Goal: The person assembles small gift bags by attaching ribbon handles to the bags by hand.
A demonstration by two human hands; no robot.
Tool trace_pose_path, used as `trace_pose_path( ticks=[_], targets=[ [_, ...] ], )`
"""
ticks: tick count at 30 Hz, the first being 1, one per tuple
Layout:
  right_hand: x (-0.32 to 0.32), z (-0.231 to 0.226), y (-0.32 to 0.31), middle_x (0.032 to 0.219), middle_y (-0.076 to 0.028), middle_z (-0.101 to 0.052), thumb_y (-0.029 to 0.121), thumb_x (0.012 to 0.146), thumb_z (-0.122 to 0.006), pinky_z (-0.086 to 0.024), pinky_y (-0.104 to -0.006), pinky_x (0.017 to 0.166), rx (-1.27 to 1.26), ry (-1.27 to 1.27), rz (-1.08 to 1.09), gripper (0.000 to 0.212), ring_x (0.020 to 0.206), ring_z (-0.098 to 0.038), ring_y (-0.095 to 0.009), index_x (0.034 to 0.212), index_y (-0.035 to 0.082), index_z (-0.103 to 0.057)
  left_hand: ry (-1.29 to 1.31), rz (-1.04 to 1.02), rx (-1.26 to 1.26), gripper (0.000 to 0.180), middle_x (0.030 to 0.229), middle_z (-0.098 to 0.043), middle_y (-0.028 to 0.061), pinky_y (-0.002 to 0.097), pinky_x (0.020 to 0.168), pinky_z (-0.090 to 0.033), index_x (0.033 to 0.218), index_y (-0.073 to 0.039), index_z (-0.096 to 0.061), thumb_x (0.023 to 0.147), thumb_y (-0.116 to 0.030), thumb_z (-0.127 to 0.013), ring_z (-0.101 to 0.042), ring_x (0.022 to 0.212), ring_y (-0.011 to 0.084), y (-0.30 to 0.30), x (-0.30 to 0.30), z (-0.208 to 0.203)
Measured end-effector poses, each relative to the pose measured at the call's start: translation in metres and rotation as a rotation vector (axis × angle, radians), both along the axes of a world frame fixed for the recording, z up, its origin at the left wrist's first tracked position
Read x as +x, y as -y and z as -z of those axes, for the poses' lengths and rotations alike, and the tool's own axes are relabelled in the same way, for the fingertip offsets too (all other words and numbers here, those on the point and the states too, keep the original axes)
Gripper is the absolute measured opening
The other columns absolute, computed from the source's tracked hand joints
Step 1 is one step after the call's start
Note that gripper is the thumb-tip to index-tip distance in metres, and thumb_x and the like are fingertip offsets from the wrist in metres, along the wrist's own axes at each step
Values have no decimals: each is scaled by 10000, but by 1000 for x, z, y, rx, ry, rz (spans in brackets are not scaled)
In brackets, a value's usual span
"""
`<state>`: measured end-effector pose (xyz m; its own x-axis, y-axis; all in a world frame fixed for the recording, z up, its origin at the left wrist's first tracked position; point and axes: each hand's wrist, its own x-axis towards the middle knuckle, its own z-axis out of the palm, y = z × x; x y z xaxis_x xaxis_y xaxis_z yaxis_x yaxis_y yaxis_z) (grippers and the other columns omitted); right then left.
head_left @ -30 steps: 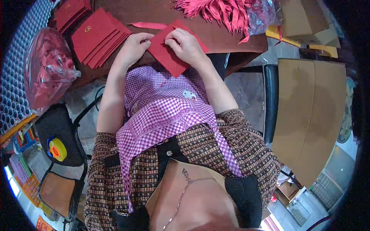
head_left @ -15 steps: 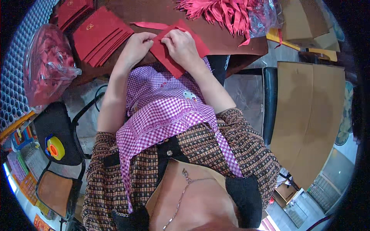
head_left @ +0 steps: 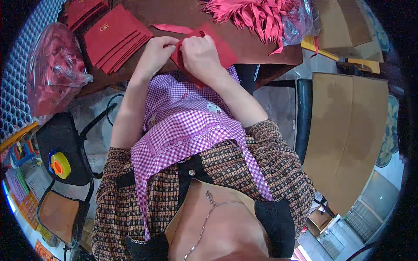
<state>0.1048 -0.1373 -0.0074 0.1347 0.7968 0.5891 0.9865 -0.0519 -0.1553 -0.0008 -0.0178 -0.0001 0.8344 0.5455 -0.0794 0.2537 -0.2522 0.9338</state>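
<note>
A flat red piece (head_left: 224,48), perhaps a card, sleeve or small bag, lies at the table's near edge under my hands. My right hand (head_left: 201,57) is closed over its middle, the fingers curled in and pressing on it. At its left edge my left hand (head_left: 157,56) pinches with thumb and forefinger; what sits between those fingertips is too small to make out. A red ribbon (head_left: 172,28) stretches from the left toward the piece's top edge. Left of my hands rests a fanned stack of similar red pieces (head_left: 114,37) with a gold mark on top.
A heap of red ribbons (head_left: 252,19) in clear plastic lies at the table's far right. On the left stands a clear bag of red items (head_left: 56,71). A yellow tape roll (head_left: 60,165) sits on a black chair. Cardboard (head_left: 348,126) stands on the right.
My right hand has curled tighter, its fingers drawn in over the red piece, which shows less of its surface now. The left hand has stayed nearly in place.
</note>
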Motion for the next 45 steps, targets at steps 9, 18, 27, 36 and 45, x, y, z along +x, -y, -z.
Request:
trace_pose_path(
  ticks=[9, 18, 27, 36, 45],
  targets=[
    [-4, 16, -14, 608, -126, -544, 125, 757, -623, -395, -406, 587, 17, -129, 163, 156, 572, -557, -298, 684, 43, -511, 95, -40, -27, 244, 918, -681, 131, 272, 779, -481, 995, 55, -638, 795, -36, -530, -627, 849, 162, -7, 8, 10],
    [25, -52, 7, 795, -97, -591, 150, 782, -609, -373, -403, 745, 39, -204, 14, 92, 795, -563, -285, 838, 77, -607, 107, 36, 436, 238, 973, -646, 177, 381, 871, -433, 959, 4, -651, 770, -10, -507, -588, 941, 318, 6, 12, 2],
    [41, -72, 45, 759, -154, -641, 246, 784, -598, -448, -433, 687, -594, -515, -339, 198, 743, -627, -304, 811, 66, -675, 35, 333, 259, 207, 857, -644, 109, 324, 786, -446, 952, -33, -669, 762, -71, -595, -548, 843, 218, 25, -11, -15],
    [50, -61, 50, 769, -181, -645, 185, 767, -581, -486, -393, 708, -580, -741, -327, 209, 748, -636, -316, 857, 21, -674, 109, 364, 436, 257, 825, -625, 98, 351, 727, -445, 929, -64, -665, 719, -204, -711, -527, 787, 248, 38, -7, -25],
    [72, -58, 40, 832, -138, -661, 160, 815, -549, -472, -338, 736, -815, -765, -459, 232, 780, -619, -217, 951, -4, -640, 57, 355, 548, 278, 828, -613, 115, 382, 787, -407, 927, -62, -652, 710, -232, -694, -533, 853, 281, 58, -7, -41]
  ],
)
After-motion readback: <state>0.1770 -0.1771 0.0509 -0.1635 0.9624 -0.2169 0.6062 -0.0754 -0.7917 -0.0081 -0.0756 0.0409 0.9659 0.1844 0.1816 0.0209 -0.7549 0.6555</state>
